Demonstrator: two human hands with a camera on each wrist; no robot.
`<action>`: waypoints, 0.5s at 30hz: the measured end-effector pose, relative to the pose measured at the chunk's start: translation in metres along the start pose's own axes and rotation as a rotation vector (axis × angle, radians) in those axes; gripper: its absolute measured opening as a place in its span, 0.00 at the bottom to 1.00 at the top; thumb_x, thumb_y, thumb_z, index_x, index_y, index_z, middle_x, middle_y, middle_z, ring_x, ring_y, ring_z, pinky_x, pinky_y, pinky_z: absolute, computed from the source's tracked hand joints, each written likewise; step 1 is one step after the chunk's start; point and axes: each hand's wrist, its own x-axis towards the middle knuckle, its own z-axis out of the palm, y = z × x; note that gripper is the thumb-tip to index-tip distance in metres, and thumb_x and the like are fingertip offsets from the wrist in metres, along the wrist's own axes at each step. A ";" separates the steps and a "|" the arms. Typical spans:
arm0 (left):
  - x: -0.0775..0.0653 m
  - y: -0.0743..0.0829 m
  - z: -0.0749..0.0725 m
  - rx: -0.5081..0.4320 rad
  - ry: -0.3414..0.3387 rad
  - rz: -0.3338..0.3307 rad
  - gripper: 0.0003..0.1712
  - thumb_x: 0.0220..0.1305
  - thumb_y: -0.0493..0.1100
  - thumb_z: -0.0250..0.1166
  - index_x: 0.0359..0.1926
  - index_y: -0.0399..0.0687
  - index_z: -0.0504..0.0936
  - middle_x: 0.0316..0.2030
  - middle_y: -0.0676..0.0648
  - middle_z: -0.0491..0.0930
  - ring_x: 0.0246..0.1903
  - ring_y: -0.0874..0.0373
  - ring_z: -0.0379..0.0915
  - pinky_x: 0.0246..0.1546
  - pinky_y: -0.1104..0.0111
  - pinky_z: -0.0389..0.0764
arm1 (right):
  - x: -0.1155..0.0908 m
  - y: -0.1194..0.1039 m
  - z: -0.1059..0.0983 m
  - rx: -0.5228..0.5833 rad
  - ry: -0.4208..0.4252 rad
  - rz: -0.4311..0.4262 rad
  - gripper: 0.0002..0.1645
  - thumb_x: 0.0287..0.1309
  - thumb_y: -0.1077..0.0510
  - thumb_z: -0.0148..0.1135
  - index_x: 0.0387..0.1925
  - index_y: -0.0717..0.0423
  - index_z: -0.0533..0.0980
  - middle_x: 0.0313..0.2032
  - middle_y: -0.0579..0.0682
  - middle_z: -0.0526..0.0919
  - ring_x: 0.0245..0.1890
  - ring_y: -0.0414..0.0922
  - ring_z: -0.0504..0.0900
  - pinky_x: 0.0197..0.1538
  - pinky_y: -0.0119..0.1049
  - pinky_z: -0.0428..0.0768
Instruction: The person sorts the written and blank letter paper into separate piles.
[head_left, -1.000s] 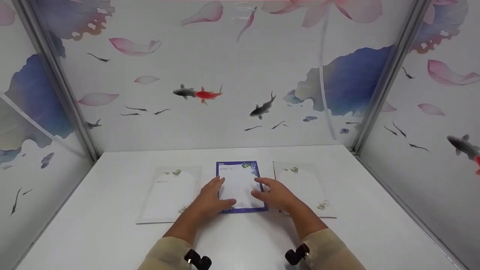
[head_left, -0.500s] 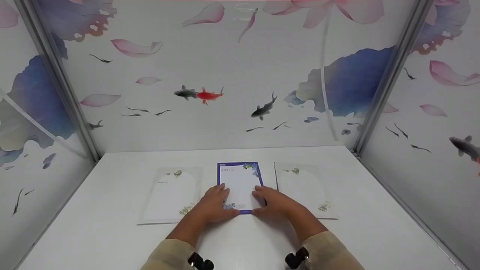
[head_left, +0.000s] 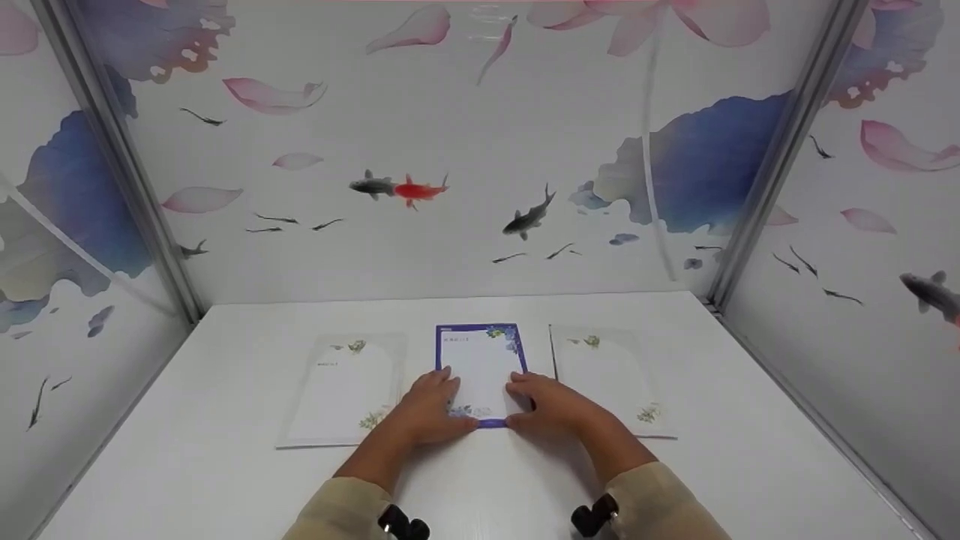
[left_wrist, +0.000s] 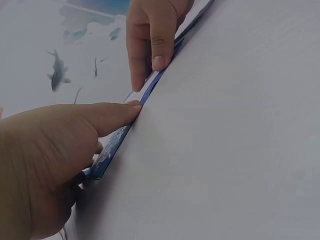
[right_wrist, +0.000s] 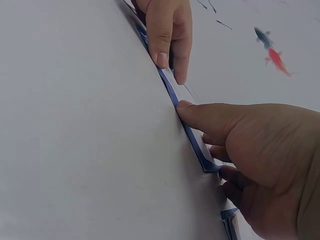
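A blue-bordered notepad [head_left: 480, 364] with flowers in its corners lies flat on the white table, mid-view. My left hand [head_left: 427, 409] holds its near left corner, thumb along the front edge and fingers curled at the side. On the near right corner my right hand [head_left: 555, 405] holds it the same way. Both wrist views show the thumbs on the notepad's blue front edge [left_wrist: 111, 152], a small space between them. The left wrist view has the left hand [left_wrist: 50, 155] close up; the right wrist view shows the right hand [right_wrist: 265, 150]. The fingertips beneath the edges are partly hidden.
A pale flowered notepad [head_left: 341, 394] lies to the left, partly behind the left forearm. Another pale notepad [head_left: 607, 382] with a dark left edge lies to the right. Printed panels [head_left: 450, 255] with fish and petals enclose the table [head_left: 480, 487] at the back and sides.
Both hands have come down and nearer, from hovering over the notepad's sides to holding its near corners. In the last half second they have barely moved.
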 end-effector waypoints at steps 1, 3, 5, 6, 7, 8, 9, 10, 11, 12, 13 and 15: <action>-0.001 0.001 0.000 0.002 -0.001 0.002 0.55 0.63 0.70 0.71 0.83 0.53 0.63 0.86 0.48 0.54 0.87 0.43 0.45 0.83 0.40 0.56 | 0.000 0.001 0.000 -0.008 0.001 -0.009 0.43 0.67 0.41 0.72 0.79 0.40 0.70 0.83 0.42 0.64 0.86 0.53 0.57 0.85 0.59 0.58; -0.001 0.002 -0.001 0.000 0.000 0.001 0.54 0.63 0.69 0.71 0.83 0.52 0.64 0.86 0.47 0.55 0.86 0.43 0.46 0.83 0.40 0.57 | 0.002 0.002 0.001 -0.019 0.006 -0.024 0.42 0.67 0.41 0.72 0.78 0.41 0.70 0.82 0.42 0.65 0.86 0.53 0.58 0.85 0.58 0.58; -0.002 0.003 -0.002 0.001 0.000 0.001 0.54 0.64 0.68 0.71 0.83 0.51 0.64 0.86 0.47 0.55 0.86 0.43 0.46 0.83 0.40 0.57 | 0.003 0.003 0.002 -0.026 0.012 -0.036 0.41 0.67 0.42 0.72 0.78 0.42 0.71 0.82 0.43 0.66 0.86 0.53 0.58 0.85 0.58 0.58; -0.002 0.004 -0.003 0.001 0.001 0.002 0.53 0.65 0.68 0.70 0.83 0.51 0.64 0.86 0.47 0.56 0.86 0.43 0.47 0.83 0.40 0.58 | 0.003 0.003 0.002 -0.024 0.017 -0.040 0.41 0.67 0.42 0.72 0.78 0.43 0.72 0.82 0.43 0.66 0.85 0.54 0.59 0.85 0.59 0.58; -0.002 0.005 -0.003 0.001 0.003 -0.001 0.52 0.65 0.68 0.70 0.83 0.51 0.64 0.86 0.47 0.56 0.86 0.43 0.47 0.83 0.41 0.58 | 0.003 0.003 0.002 -0.016 0.020 -0.031 0.40 0.67 0.42 0.72 0.78 0.42 0.72 0.82 0.43 0.67 0.85 0.53 0.59 0.85 0.59 0.58; -0.002 0.005 -0.004 -0.001 0.006 -0.003 0.52 0.66 0.67 0.70 0.82 0.52 0.65 0.85 0.47 0.56 0.86 0.43 0.47 0.83 0.40 0.58 | 0.004 0.003 0.002 -0.006 0.028 -0.024 0.40 0.67 0.42 0.72 0.77 0.41 0.72 0.81 0.43 0.67 0.85 0.54 0.59 0.85 0.59 0.59; -0.002 0.005 -0.004 0.002 0.007 -0.003 0.51 0.67 0.67 0.69 0.82 0.52 0.65 0.85 0.47 0.56 0.86 0.43 0.47 0.83 0.41 0.58 | 0.004 0.002 0.002 0.006 0.036 -0.011 0.39 0.67 0.42 0.72 0.77 0.40 0.73 0.81 0.43 0.68 0.85 0.54 0.60 0.85 0.59 0.59; -0.002 0.005 -0.004 0.003 0.010 -0.003 0.50 0.67 0.67 0.69 0.82 0.52 0.65 0.85 0.47 0.56 0.86 0.43 0.47 0.83 0.41 0.58 | 0.005 0.002 0.002 0.019 0.045 -0.001 0.38 0.68 0.42 0.72 0.76 0.39 0.73 0.81 0.43 0.69 0.85 0.54 0.60 0.85 0.59 0.59; -0.001 0.005 -0.004 0.002 0.012 -0.005 0.49 0.68 0.67 0.68 0.82 0.53 0.66 0.85 0.47 0.57 0.86 0.43 0.47 0.83 0.41 0.58 | 0.005 0.002 0.002 0.030 0.054 0.014 0.37 0.68 0.42 0.72 0.76 0.38 0.74 0.80 0.44 0.69 0.84 0.54 0.61 0.84 0.59 0.60; -0.001 0.005 -0.004 -0.001 0.016 -0.007 0.48 0.69 0.66 0.68 0.82 0.53 0.66 0.85 0.48 0.57 0.86 0.44 0.47 0.83 0.41 0.58 | 0.006 0.002 0.002 0.039 0.065 0.028 0.36 0.68 0.43 0.72 0.75 0.36 0.74 0.80 0.44 0.71 0.84 0.54 0.62 0.84 0.59 0.61; -0.001 0.005 -0.004 -0.003 0.021 -0.010 0.47 0.69 0.66 0.68 0.81 0.54 0.67 0.85 0.48 0.58 0.86 0.44 0.48 0.83 0.42 0.58 | 0.006 0.002 0.003 0.045 0.075 0.040 0.35 0.69 0.43 0.71 0.75 0.35 0.75 0.79 0.44 0.72 0.83 0.54 0.64 0.84 0.59 0.62; 0.000 0.005 -0.003 -0.010 0.036 -0.015 0.44 0.70 0.65 0.67 0.80 0.54 0.69 0.84 0.48 0.59 0.86 0.44 0.49 0.83 0.43 0.58 | 0.008 0.001 0.003 0.053 0.092 0.053 0.32 0.69 0.45 0.71 0.73 0.34 0.77 0.77 0.46 0.75 0.82 0.55 0.67 0.83 0.59 0.64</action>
